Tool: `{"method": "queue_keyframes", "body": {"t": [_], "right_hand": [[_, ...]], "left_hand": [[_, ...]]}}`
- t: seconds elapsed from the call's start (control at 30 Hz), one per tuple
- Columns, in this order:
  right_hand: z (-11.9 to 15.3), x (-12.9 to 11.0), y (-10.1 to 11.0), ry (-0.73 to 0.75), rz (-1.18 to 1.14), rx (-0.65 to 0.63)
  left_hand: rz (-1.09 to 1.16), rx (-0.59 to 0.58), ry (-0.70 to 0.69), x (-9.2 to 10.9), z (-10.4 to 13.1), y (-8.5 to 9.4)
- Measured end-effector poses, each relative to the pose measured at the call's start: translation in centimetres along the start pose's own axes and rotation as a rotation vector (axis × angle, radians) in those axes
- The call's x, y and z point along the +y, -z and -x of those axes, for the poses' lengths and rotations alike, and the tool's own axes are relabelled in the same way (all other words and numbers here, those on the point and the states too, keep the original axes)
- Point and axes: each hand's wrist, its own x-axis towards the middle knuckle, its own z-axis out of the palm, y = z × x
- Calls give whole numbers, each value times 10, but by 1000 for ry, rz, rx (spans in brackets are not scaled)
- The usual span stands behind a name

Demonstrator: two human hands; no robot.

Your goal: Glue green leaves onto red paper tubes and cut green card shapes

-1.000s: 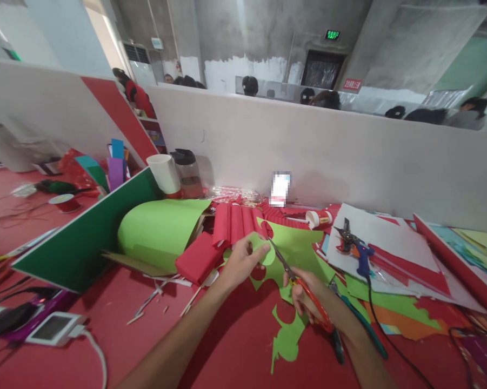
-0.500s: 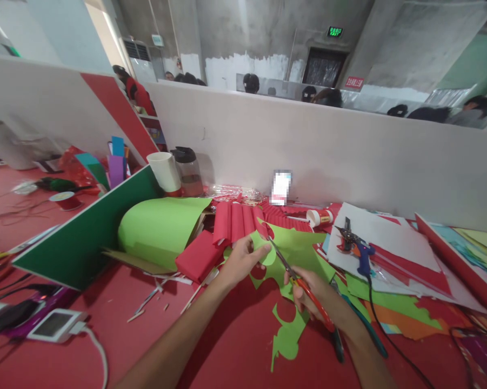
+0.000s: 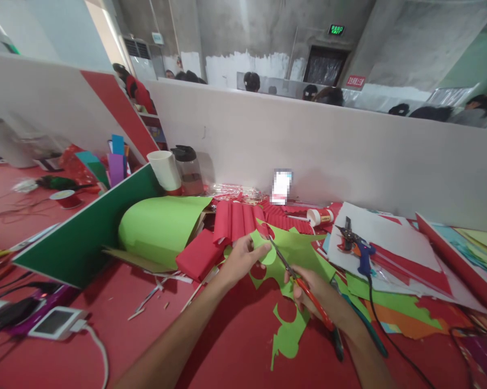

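Observation:
My left hand point(image 3: 244, 260) pinches a small green paper piece point(image 3: 268, 255) with a rounded edge between thumb and fingers. In my right hand point(image 3: 313, 292) are scissors point(image 3: 286, 262) with red and yellow handles, their blades pointing up and left to the edge of that piece. Behind and below the blades spreads a larger green paper sheet point(image 3: 308, 251) with curved cut-outs. A green paper offcut point(image 3: 287, 337) lies on the red table nearer to me. Pliers with dark green handles point(image 3: 367, 327) lie partly under my right forearm.
Red wrapped blocks point(image 3: 200, 255) and a curled green sheet point(image 3: 158, 229) lie left of my hands. To the right a blue glue gun point(image 3: 364, 258) rests on white sheets, its cable trailing forward. A lit phone point(image 3: 281, 186) leans on the partition point(image 3: 348, 146). A white cup point(image 3: 164, 170) stands behind.
The view has shifted very slightly. Both hands, the scissors and the green piece look nearly the same as before.

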Motion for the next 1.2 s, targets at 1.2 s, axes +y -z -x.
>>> {"method": "queue_keyframes", "body": {"t": [1.2], "right_hand": [[-10,1,-6,-131,-157,8]], "left_hand": [[59,114,-106,-5,1,-6]]}}
